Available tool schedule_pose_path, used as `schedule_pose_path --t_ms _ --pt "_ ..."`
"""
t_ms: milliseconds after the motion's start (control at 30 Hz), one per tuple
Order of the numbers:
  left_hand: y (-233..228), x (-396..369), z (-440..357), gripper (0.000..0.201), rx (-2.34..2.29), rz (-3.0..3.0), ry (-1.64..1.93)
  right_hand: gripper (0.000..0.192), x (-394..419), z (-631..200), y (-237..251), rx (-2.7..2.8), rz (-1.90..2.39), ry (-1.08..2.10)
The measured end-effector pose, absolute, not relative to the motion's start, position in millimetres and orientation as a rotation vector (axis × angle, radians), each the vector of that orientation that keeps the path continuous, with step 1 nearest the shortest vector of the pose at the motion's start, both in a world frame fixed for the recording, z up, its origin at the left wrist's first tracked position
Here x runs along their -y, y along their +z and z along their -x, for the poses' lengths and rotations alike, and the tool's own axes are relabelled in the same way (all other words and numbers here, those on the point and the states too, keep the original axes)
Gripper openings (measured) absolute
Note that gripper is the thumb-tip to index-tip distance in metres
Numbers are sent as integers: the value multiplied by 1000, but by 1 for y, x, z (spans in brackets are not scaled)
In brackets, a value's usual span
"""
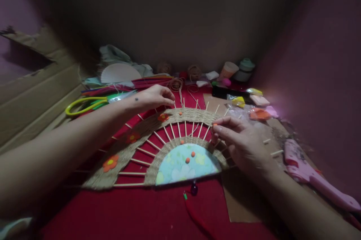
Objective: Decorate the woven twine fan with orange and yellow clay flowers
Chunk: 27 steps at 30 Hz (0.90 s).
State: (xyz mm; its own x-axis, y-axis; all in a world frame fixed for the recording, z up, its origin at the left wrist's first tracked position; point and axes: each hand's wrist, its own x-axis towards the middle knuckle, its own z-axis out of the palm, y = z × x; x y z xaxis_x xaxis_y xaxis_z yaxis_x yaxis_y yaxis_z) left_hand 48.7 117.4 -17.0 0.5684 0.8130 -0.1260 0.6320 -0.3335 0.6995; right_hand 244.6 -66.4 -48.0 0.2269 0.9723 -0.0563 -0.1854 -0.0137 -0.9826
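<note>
A half-round craft fan of woven jute bands and wooden skewer spokes lies on the red cloth. Its centre is a pale blue flowered semicircle with small orange beads on it. Orange felt flowers sit on the outer jute band. My left hand rests its fingertips on the top of the outer band. My right hand pinches a tiny orange bead at the band's right side.
Yellow-handled scissors lie at the left by a cardboard sheet. A pink glue gun lies at the right. Twine balls, cups, foam pieces and plastic bags crowd the back. A dark bead and red cord lie in front.
</note>
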Motion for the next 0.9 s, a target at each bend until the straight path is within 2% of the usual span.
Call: schedule_pose_path --t_ms 167,433,767,900 --pt "-19 -136 -54 15 -1206 -2179 266 18 70 -242 -35 922 1305 1132" --pt "-27 -142 -75 28 -978 -2365 162 20 55 -256 -27 1061 1426 1129" --pt "-19 -138 -88 34 -909 -2334 -102 5 17 -244 -29 1110 1563 1178" --pt "-15 -141 -90 37 -915 -2318 -211 9 0 -238 -30 1115 1640 1214"
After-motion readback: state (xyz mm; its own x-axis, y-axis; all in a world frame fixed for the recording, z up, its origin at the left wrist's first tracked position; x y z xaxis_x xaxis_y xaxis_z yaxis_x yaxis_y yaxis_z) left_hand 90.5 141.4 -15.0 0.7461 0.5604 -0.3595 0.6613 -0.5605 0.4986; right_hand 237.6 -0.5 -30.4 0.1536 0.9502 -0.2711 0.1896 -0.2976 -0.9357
